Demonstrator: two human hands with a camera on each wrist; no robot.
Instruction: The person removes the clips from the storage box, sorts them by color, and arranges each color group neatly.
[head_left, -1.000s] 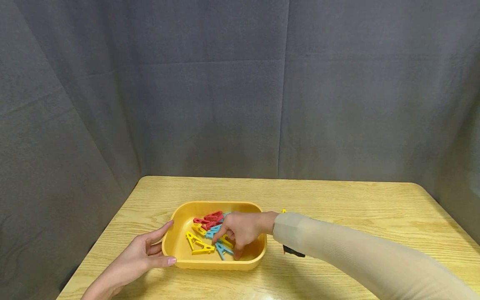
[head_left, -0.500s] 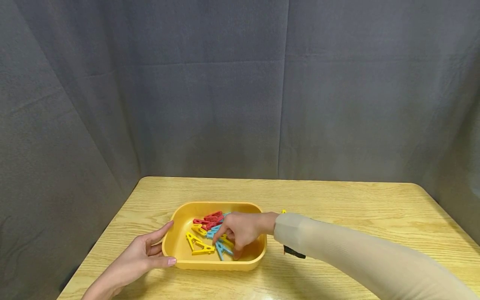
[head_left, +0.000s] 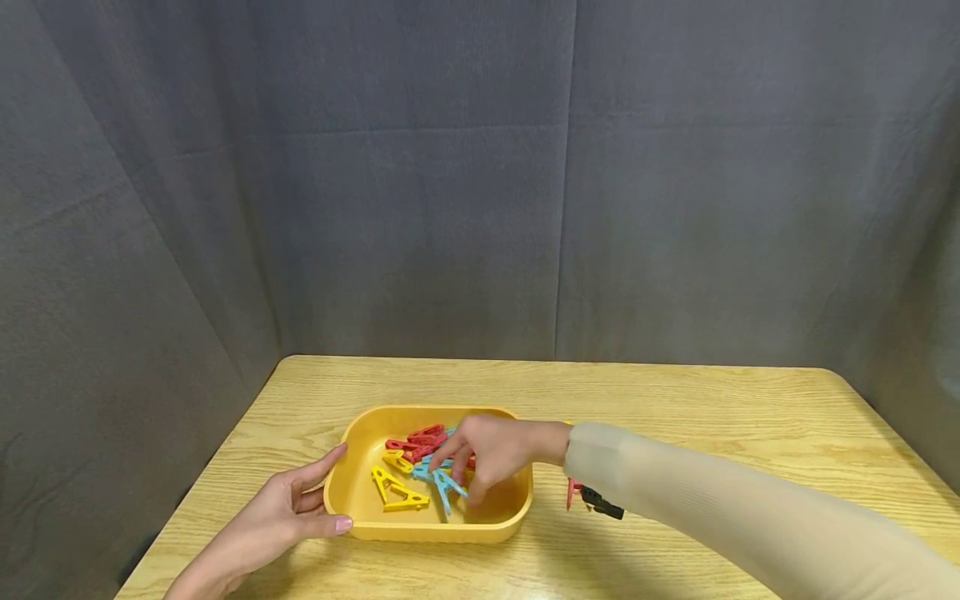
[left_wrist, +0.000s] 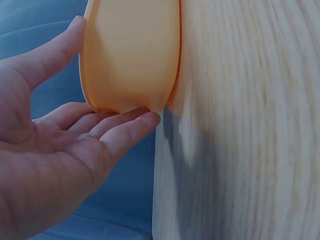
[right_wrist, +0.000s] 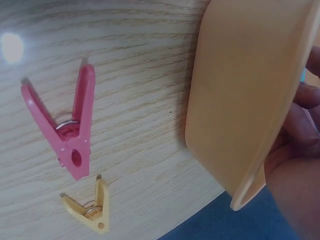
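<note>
— Fingers of the right hand curl down onto a blue peg in the tray; whether they pinch it yet I cannot tell.

— And the left hand?

— Straight fingers and thumb brace the tray's 9 o'clock end.

— How would the peg handle?

— Probably light, stiff, sprung plastic; take it by the splayed legs. A pink peg and a yellow peg lie on the table at the tray's 3 o'clock.

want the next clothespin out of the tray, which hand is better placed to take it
Right. The right hand is already inside the yellow tray, its fingers curled on a blue clothespin. The left hand lies open against the tray's outer left end, likely steadying it.
</note>
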